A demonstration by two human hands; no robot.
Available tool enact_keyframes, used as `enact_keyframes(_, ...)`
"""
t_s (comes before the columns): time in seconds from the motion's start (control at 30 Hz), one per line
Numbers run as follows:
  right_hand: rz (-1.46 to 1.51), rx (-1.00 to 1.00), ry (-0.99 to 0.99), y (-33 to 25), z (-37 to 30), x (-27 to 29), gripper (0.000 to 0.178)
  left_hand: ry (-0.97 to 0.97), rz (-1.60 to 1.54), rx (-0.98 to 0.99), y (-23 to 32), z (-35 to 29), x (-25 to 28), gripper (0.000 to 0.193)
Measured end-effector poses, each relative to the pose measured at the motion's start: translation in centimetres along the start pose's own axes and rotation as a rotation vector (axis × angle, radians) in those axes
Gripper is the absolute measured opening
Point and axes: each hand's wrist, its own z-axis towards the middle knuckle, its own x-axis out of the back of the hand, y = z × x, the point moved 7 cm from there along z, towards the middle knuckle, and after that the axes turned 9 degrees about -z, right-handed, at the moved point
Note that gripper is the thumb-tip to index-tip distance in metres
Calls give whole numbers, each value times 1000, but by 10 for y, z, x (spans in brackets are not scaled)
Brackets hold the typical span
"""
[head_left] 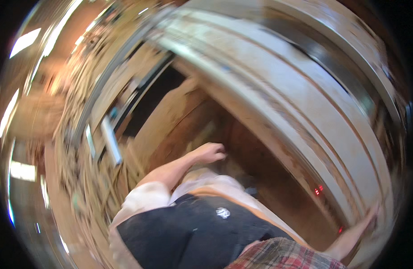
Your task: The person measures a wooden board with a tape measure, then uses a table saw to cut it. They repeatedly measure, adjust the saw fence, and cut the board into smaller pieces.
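Note:
My left hand [210, 153] hangs in front of my body, over the brown floor. Its fingers are loosely curled in, and nothing shows in them. My right arm reaches out to the far right, where my right hand [371, 216] is at the pale surface of a long machine table [278, 85]. That hand is small and blurred; its fingers look stretched out along the surface, with no held thing visible. Whether it presses on the table, I cannot tell.
Small red lights [318, 190] glow on the machine's near side. Many wood strips [87, 193] lie piled at the left, beside a pale bar [111, 141]. A dark apron [170, 233] and a plaid cloth [287, 254] cover my front. Motion blurs much of the view.

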Motion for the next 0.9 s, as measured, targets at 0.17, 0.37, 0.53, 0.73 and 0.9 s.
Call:
enact_keyframes(0.17,243,129,284,-110,-16,107,51,51,-185,19,57,-30,33,50)
enact_keyframes(0.37,804,760,191,-457,-135,229,32,98,-764,-448,137,-57,107,62)
enact_keyframes(0.53,872,1684,-94,-800,-342,310,25,587,-1261,-508,41,-138,197,59)
enact_keyframes(0.73,1198,1984,-593,-1063,-533,358,56,1377,-1670,-426,-239,-335,300,36)
enact_keyframes(0.9,1144,1170,-780,-1317,-556,277,72,1805,-1645,-60,-475,-517,344,26)
